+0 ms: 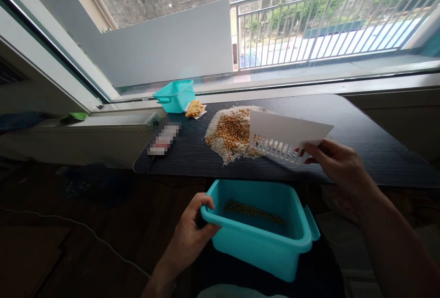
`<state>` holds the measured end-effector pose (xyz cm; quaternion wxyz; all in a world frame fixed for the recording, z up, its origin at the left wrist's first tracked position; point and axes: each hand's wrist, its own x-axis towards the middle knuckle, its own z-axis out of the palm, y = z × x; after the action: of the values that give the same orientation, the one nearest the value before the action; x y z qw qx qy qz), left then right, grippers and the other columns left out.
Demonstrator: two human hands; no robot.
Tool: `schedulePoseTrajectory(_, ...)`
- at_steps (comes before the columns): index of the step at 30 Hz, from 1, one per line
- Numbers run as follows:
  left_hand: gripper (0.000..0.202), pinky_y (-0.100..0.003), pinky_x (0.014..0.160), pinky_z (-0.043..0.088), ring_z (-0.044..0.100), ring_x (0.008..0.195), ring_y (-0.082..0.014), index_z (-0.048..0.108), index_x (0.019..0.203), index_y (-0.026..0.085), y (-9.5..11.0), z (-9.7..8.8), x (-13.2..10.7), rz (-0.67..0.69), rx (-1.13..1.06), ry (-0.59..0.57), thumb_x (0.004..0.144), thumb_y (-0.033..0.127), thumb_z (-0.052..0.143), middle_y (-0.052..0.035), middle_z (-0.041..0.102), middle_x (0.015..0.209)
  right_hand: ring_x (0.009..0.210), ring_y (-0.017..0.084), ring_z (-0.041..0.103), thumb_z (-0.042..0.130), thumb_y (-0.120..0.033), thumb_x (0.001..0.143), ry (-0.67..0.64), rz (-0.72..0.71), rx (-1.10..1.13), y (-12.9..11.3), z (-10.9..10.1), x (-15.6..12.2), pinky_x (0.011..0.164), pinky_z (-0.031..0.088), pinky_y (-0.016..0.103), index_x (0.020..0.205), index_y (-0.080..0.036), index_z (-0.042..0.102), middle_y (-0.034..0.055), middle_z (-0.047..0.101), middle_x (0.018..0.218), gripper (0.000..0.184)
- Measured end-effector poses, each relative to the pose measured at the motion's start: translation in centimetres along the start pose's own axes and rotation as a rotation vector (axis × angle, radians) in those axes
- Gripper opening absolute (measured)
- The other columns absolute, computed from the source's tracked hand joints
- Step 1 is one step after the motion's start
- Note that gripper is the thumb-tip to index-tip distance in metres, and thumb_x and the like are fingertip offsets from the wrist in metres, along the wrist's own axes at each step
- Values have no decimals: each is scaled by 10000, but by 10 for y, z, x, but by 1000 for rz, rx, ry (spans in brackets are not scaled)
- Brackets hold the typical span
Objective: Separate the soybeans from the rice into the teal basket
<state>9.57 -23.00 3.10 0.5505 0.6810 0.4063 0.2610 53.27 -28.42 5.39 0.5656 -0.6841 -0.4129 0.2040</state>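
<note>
Probably mid-sift, my right hand (338, 158) pinches a white slotted plastic sheet (285, 126) by a tan-and-white grain heap (228, 128) near the black table (364, 151)'s front edge, left hand (192, 224) pinching a turquoise plastic tub (254, 247) (level lifting seems called for).

Left hand (190, 230) curled, right hand (338, 159) (apparently pinching)

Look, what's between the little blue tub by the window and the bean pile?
In the head view: a crumpled yellow thing on something white, nearer the tub, then dark tabletop before the pile.
</note>
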Motion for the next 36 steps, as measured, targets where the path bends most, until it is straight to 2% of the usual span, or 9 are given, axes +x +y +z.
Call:
schedulePoseTrajectory(5, 387, -321, 891, 625, 675, 962, -257, 821, 1071, 272, -1, 5, 0, 7, -4, -6, 1064, 598, 1031, -23, 770, 1113, 899, 382, 862, 1015, -936, 805, -39, 26, 5, -2, -3, -7, 866, 828, 630, 849, -333, 911, 77, 862, 879, 614)
schedulePoseTrajectory(9, 446, -326, 888, 627, 687, 986, -269, 811, 1078, 271, -1, 9, 1, -3, -10, -35, 1095, 682, 985, -35, 770, 1121, 925, 392, 885, 1021, -878, 844, -10, 18, 37, -1, 0, -7, 880, 840, 644, 923, -329, 953, 73, 880, 903, 559)
schedulePoseTrajectory(12, 462, -321, 876, 613, 673, 978, -265, 794, 1057, 271, 1, 13, 1, -8, -36, -33, 1082, 691, 985, -30, 758, 1106, 895, 366, 881, 1037, -939, 793, 8, 26, 32, 1, 5, -5, 865, 846, 608, 919, -316, 954, 70, 889, 903, 641)
schedulePoseTrajectory(14, 462, -315, 860, 595, 648, 957, -256, 776, 1033, 271, 2, 16, 1, 0, -57, 4, 1057, 680, 989, -19, 732, 1078, 873, 349, 873, 1033, -987, 773, -25, 33, 22, 2, 7, -6, 853, 840, 577, 903, -306, 941, 70, 874, 876, 700)
schedulePoseTrajectory(17, 425, -313, 844, 578, 629, 943, -250, 760, 1027, 270, 6, 18, 2, -25, -58, -28, 1022, 615, 1008, -15, 722, 1074, 838, 328, 856, 1013, -1016, 790, -84, 14, 9, 0, 4, -10, 831, 831, 554, 901, -297, 935, 71, 864, 855, 731)
schedulePoseTrajectory(21, 432, -341, 894, 598, 628, 946, -258, 733, 992, 273, 12, 19, 3, -27, -58, -1, 971, 605, 1009, -10, 708, 1045, 814, 313, 862, 1019, -1025, 760, 27, 9, -8, -3, -7, -19, 809, 842, 525, 881, -289, 928, 65, 860, 830, 751)
schedulePoseTrajectory(26, 446, -341, 885, 603, 614, 920, -251, 731, 981, 274, 14, 20, 5, -24, -49, -3, 977, 619, 1013, -6, 706, 1022, 789, 296, 868, 1066, -930, 731, 180, 49, -33, 1, -22, -24, 762, 833, 458, 878, -266, 921, 74, 888, 861, 695)
schedulePoseTrajectory(30, 470, -336, 879, 604, 615, 919, -248, 746, 995, 273, 11, 19, 6, -9, -38, -16, 1001, 658, 1015, -8, 712, 1035, 774, 291, 850, 1075, -922, 702, 172, 50, -24, 4, -22, -23, 719, 813, 440, 836, -269, 904, 61, 861, 813, 688)
schedulePoseTrajectory(36, 485, -352, 903, 614, 627, 940, -259, 737, 1001, 275, 12, 18, 5, -18, -32, -19, 994, 685, 997, -14, 712, 1050, 742, 276, 835, 1093, -990, 596, 116, 108, 14, -8, -17, -28, 720, 804, 435, 827, -277, 902, 52, 851, 788, 773)
